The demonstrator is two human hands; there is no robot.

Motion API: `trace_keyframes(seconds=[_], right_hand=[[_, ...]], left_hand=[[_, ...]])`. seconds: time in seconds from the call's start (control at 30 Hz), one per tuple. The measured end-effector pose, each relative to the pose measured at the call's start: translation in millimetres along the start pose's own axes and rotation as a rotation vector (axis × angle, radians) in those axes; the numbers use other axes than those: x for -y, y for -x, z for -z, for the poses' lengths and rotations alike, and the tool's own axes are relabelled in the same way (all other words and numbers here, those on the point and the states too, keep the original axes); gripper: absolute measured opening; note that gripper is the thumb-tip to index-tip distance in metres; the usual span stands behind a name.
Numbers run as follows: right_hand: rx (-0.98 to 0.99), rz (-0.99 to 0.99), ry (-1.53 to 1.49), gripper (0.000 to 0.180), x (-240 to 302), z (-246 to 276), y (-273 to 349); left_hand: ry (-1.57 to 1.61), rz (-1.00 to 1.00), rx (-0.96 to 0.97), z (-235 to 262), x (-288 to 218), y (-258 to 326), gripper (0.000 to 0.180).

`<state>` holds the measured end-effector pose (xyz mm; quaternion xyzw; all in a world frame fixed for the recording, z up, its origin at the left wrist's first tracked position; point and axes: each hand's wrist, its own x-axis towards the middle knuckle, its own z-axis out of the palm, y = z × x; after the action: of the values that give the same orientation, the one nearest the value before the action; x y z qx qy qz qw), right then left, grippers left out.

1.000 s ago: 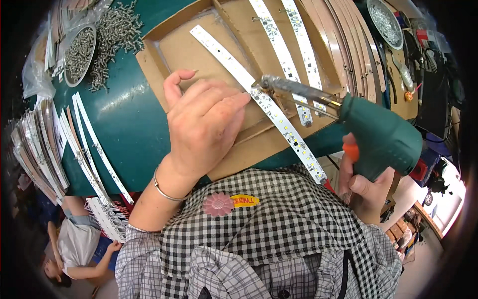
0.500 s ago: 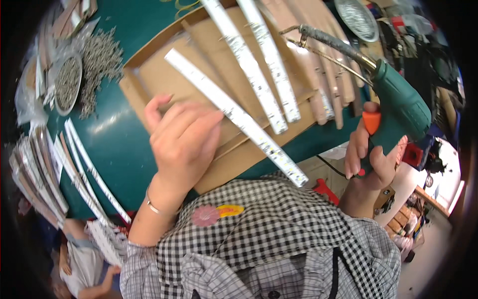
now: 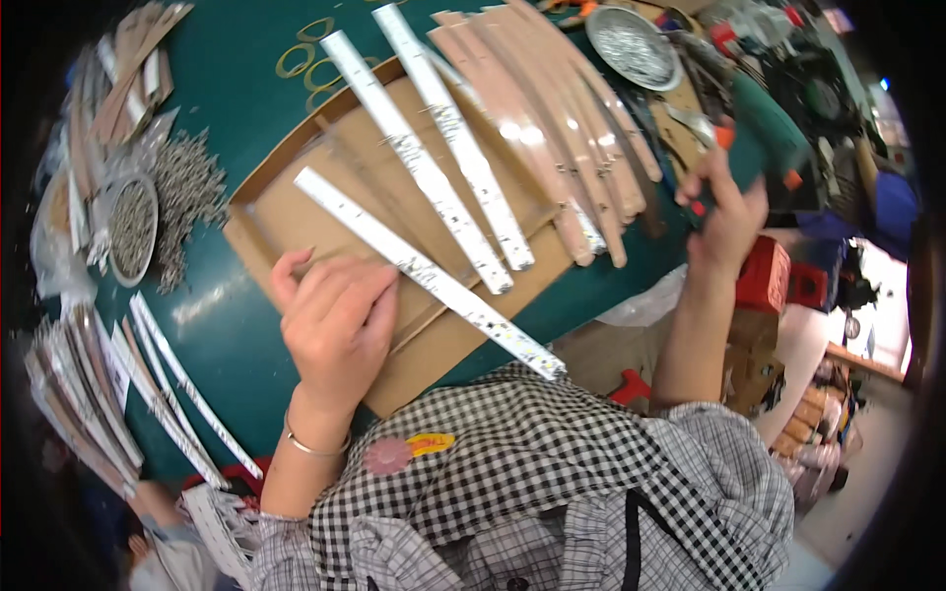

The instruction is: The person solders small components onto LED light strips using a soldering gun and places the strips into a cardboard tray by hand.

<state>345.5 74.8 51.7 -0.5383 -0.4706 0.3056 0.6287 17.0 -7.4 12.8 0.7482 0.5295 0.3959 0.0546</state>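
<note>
My left hand (image 3: 335, 315) is closed, fingers curled, over the shallow cardboard tray (image 3: 281, 231). Its fingertips meet the edge of a white circuit board strip (image 3: 419, 271) lying slantwise across the tray toward my apron. Whatever the curled fingers hold is hidden. At the right my right hand (image 3: 727, 207) grips a green pistol-shaped soldering gun (image 3: 764, 128) with an orange trigger; motion blurs it, and its tip cannot be made out. Two more white strips with small parts and wire leads, a left one (image 3: 414, 158) and a right one (image 3: 463, 148), lie across the tray.
Several brownish strips (image 3: 552, 128) lie right of the tray, below a metal bowl (image 3: 636, 49) of shiny bits. At left are a heap of small leaded parts (image 3: 187, 182), a bowl (image 3: 133, 227) of them and bundled strips (image 3: 84, 384). Rubber bands (image 3: 296, 59) lie at the back.
My right hand has carried the soldering gun away from the strips, up and to the far right. My left hand stays by the slanted strip. The whole view has shifted slightly.
</note>
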Motion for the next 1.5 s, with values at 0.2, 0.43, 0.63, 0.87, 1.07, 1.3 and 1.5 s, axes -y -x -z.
trace_keyframes(seconds=[0.2,0.43,0.63,0.87,1.07,1.3,1.5], right_hand=[[0.276,0.169,0.048,0.051,16.7,-1.4,53.2],[0.764,0.158,0.265,0.063,19.0,-5.1,106.4],[0.905,0.067,0.559,0.056,17.9,-17.6,124.8],[0.663,-0.029,-0.031,0.070,26.5,-25.1,118.7],[0.244,-0.206,-0.145,0.063,13.0,-51.2,104.2],[0.215,-0.103,-0.040,0.036,1.5,-65.6,106.3],[0.270,-0.010,0.197,0.040,-11.8,-54.7,109.1]], left_hand=[[0.012,0.057,0.026,7.7,2.1,-0.1,0.025],[-0.137,0.126,0.013,38.7,11.9,1.9,0.025],[-0.199,0.161,0.065,45.0,15.4,2.9,0.019],[-0.272,0.165,0.212,46.9,8.1,-6.7,0.021],[-0.338,0.206,0.376,43.3,3.2,-13.2,0.019],[-0.356,0.192,0.455,39.9,3.5,-17.2,0.014],[-0.359,0.213,0.470,38.0,4.1,-17.8,0.008]])
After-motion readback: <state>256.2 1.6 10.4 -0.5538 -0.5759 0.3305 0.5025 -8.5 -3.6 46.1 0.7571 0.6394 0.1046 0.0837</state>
